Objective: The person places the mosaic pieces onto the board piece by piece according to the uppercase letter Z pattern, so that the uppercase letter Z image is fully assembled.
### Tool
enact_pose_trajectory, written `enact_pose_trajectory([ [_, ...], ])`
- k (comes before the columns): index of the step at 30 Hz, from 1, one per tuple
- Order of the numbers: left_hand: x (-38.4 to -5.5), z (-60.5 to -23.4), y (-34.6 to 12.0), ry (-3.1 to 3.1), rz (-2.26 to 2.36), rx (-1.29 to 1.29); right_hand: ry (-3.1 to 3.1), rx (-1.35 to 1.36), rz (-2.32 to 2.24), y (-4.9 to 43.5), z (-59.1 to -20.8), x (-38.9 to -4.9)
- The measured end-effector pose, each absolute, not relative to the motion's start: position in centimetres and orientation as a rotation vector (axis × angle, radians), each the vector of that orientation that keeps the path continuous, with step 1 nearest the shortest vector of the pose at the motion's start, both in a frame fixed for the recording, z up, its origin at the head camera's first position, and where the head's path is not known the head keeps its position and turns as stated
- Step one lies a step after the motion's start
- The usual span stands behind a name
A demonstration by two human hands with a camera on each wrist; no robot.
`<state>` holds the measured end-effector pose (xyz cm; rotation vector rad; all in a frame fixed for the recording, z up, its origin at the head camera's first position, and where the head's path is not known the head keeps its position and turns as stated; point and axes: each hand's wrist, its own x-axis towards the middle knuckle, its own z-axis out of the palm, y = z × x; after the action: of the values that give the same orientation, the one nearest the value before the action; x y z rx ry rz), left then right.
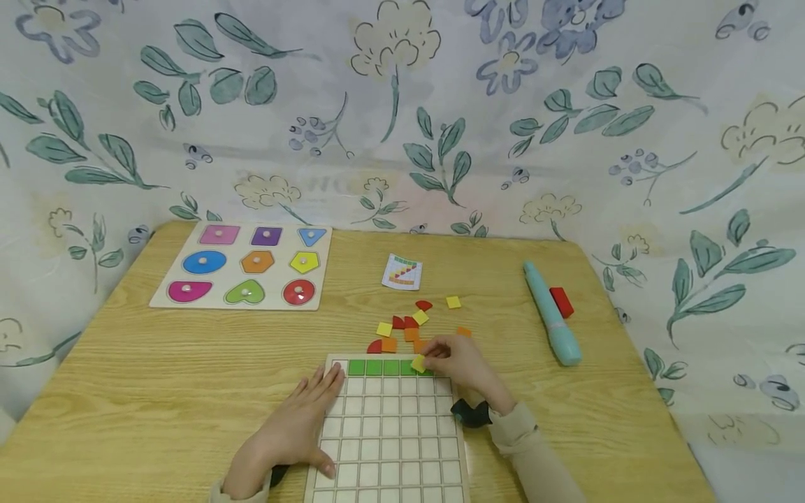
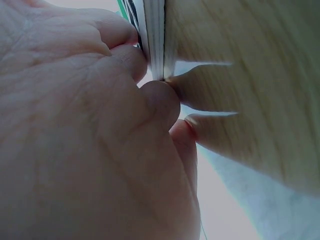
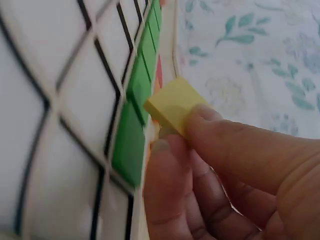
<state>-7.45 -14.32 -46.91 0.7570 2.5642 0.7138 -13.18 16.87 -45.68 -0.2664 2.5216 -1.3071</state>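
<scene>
A white gridded board lies in front of me, with a row of green square tiles along its far edge. My right hand pinches a yellow square tile between thumb and fingertips, just over the right part of that green row. In the right wrist view the tile is tilted and apart from the green ones. My left hand rests on the board's left edge with its fingers extended and thumb spread. The left wrist view shows its fingers along the board's side.
Beyond the board lie loose yellow squares, orange squares and red quarter-round pieces. Further back is a printed pattern card. A knobbed shape puzzle is back left; a teal pen-like device and red block are right.
</scene>
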Motion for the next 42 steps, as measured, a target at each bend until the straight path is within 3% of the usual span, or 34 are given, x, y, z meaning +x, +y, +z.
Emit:
enact_pose_trajectory([
  [18,-7.6,-46.8,-14.6,2.570,0.689,0.730,2.540,-0.504,-1.205,13.6,-46.5,-12.3],
  [33,-7.7,-46.9,-14.3,2.557,0.695,0.737,2.651,0.125,-1.666,19.0,-47.9,-19.5],
  [42,-7.6,-46.9,-14.2,2.558,0.684,0.738,2.432,0.260,-1.839,20.4,-48.7,-20.7],
])
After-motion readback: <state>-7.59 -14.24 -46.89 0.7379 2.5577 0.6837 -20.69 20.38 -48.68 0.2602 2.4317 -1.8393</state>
